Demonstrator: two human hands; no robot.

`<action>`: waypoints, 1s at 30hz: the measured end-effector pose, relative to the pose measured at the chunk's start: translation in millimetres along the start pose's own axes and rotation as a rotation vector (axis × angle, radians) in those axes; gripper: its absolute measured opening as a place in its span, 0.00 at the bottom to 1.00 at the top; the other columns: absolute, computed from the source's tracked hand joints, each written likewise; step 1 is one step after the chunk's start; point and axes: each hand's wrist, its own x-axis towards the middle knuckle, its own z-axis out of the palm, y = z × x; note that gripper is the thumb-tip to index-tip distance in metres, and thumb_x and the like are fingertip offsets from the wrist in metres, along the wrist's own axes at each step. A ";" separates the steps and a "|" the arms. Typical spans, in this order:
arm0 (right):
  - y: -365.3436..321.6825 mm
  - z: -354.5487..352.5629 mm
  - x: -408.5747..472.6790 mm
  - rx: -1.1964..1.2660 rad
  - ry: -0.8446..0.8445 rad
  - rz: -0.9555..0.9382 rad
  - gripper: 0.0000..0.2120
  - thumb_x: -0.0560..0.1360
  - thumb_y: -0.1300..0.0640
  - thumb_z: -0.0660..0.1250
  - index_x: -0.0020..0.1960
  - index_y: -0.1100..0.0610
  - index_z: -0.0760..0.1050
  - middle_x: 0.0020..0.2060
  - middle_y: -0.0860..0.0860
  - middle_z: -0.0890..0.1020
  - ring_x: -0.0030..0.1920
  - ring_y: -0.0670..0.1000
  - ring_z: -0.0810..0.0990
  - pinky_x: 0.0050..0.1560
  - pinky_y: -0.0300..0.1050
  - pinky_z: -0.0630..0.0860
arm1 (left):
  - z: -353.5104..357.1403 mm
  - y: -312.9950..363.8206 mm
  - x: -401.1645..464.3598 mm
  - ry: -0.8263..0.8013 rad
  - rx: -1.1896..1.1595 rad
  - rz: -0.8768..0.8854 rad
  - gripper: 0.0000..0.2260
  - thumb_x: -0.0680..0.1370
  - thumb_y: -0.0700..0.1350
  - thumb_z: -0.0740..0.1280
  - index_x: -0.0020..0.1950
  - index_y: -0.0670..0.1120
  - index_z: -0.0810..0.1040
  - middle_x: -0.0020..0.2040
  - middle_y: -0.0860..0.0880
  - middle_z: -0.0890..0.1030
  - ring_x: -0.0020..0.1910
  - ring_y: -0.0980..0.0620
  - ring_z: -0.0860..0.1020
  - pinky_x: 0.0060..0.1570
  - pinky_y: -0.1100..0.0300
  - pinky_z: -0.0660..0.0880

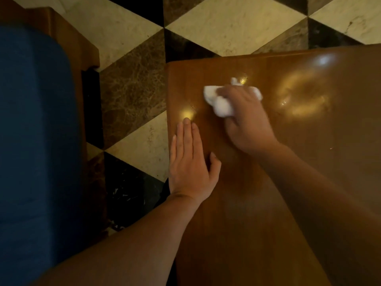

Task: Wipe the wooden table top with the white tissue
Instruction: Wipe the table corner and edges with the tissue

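Observation:
A glossy brown wooden table top (309,162) fills the right half of the view. My right hand (247,122) grips a crumpled white tissue (220,102) and holds it down on the wood near the table's far left corner; the hand is blurred. My left hand (190,159) lies flat on the table by its left edge, fingers straight and together, thumb spread. Both forearms reach in from the bottom of the view.
A chair with a blue cushion (35,141) and a wooden frame (68,38) stands left of the table. Between them lies a marble floor (132,85) in cream, brown and black diamonds. Lamp reflections (303,96) shine on the wood at upper right.

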 end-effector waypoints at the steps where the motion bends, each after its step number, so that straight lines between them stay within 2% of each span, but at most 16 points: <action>1: 9.8 -9.2 -3.9 -0.015 0.034 0.045 0.20 0.71 0.65 0.64 0.63 0.58 0.74 0.62 0.54 0.78 0.65 0.55 0.72 0.67 0.57 0.68 | 0.6 0.8 0.3 0.004 -0.001 0.000 0.35 0.82 0.56 0.54 0.84 0.38 0.50 0.85 0.40 0.50 0.84 0.44 0.46 0.82 0.48 0.46; 4: 13.9 -11.1 15.2 -0.044 0.154 0.163 0.17 0.72 0.63 0.64 0.60 0.57 0.74 0.58 0.53 0.77 0.59 0.51 0.70 0.64 0.55 0.69 | 1.6 1.2 -0.7 0.004 0.006 -0.011 0.35 0.82 0.56 0.54 0.84 0.39 0.50 0.85 0.40 0.51 0.85 0.44 0.46 0.82 0.47 0.48; 7: -11.5 15.2 51.5 0.004 0.229 0.161 0.18 0.71 0.64 0.65 0.61 0.58 0.74 0.59 0.53 0.77 0.62 0.53 0.71 0.64 0.51 0.67 | 4.5 -1.0 -0.8 0.014 0.001 -0.006 0.36 0.82 0.56 0.54 0.84 0.39 0.50 0.85 0.39 0.51 0.85 0.44 0.47 0.82 0.46 0.49; 11: -32.0 34.6 39.5 0.085 -0.006 -0.070 0.19 0.71 0.63 0.64 0.62 0.60 0.77 0.60 0.55 0.79 0.64 0.55 0.73 0.68 0.50 0.65 | 1.6 -1.6 1.0 0.007 -0.029 0.004 0.36 0.81 0.56 0.55 0.84 0.39 0.50 0.85 0.39 0.52 0.84 0.43 0.48 0.82 0.46 0.48; 13: -17.2 21.8 8.0 0.051 -0.072 -0.089 0.20 0.70 0.61 0.62 0.62 0.60 0.77 0.60 0.55 0.80 0.63 0.56 0.73 0.68 0.54 0.67 | -0.8 -2.0 0.6 -0.015 -0.040 0.002 0.36 0.81 0.56 0.55 0.84 0.38 0.50 0.85 0.40 0.51 0.85 0.44 0.47 0.82 0.46 0.48; 15: 2.6 -1.8 -19.5 -0.002 -0.068 -0.041 0.21 0.69 0.63 0.62 0.61 0.59 0.76 0.60 0.54 0.80 0.63 0.56 0.74 0.66 0.56 0.69 | -2.0 -1.1 0.4 -0.014 -0.037 0.003 0.36 0.81 0.56 0.55 0.84 0.38 0.51 0.85 0.39 0.51 0.85 0.43 0.47 0.82 0.46 0.47; 17: 17.6 -17.6 -17.6 -0.020 -0.041 -0.001 0.20 0.67 0.64 0.63 0.59 0.59 0.76 0.56 0.55 0.80 0.60 0.57 0.75 0.63 0.55 0.70 | -1.5 1.2 0.7 0.002 -0.023 0.000 0.36 0.82 0.55 0.55 0.84 0.37 0.50 0.85 0.39 0.51 0.84 0.43 0.47 0.82 0.47 0.45; 19: 14.7 -14.4 9.4 -0.014 0.047 0.051 0.17 0.68 0.64 0.64 0.57 0.60 0.77 0.54 0.56 0.80 0.59 0.57 0.74 0.61 0.52 0.68 | -0.5 1.7 1.2 0.009 -0.003 0.000 0.36 0.82 0.55 0.55 0.84 0.37 0.50 0.85 0.39 0.51 0.84 0.42 0.47 0.82 0.47 0.44; 22: -12.9 13.2 55.0 0.024 0.122 0.070 0.19 0.70 0.64 0.66 0.60 0.57 0.76 0.59 0.53 0.78 0.63 0.53 0.71 0.64 0.48 0.64 | 2.1 0.0 -0.2 0.007 0.022 0.006 0.36 0.81 0.55 0.55 0.84 0.37 0.51 0.85 0.39 0.51 0.84 0.42 0.47 0.82 0.47 0.45; 24: -31.3 30.8 65.3 0.060 0.071 -0.015 0.19 0.70 0.65 0.66 0.60 0.58 0.78 0.58 0.54 0.79 0.64 0.55 0.72 0.64 0.44 0.61 | 3.4 -0.5 0.3 0.018 0.028 0.005 0.36 0.81 0.55 0.55 0.84 0.37 0.52 0.84 0.38 0.53 0.84 0.42 0.49 0.82 0.47 0.46; 27: -30.9 30.2 45.2 0.067 -0.054 -0.125 0.18 0.69 0.65 0.65 0.58 0.61 0.78 0.56 0.56 0.80 0.61 0.57 0.73 0.64 0.47 0.64 | 3.3 0.1 0.1 0.033 0.003 0.003 0.36 0.80 0.55 0.55 0.84 0.38 0.51 0.84 0.38 0.53 0.84 0.43 0.49 0.82 0.48 0.44; 30: -7.7 11.1 -4.9 0.053 -0.056 -0.041 0.20 0.68 0.63 0.62 0.59 0.61 0.78 0.57 0.56 0.80 0.61 0.57 0.74 0.64 0.49 0.66 | 2.7 -2.3 0.5 0.030 0.016 0.003 0.37 0.80 0.55 0.55 0.84 0.37 0.51 0.84 0.38 0.53 0.84 0.42 0.49 0.82 0.46 0.47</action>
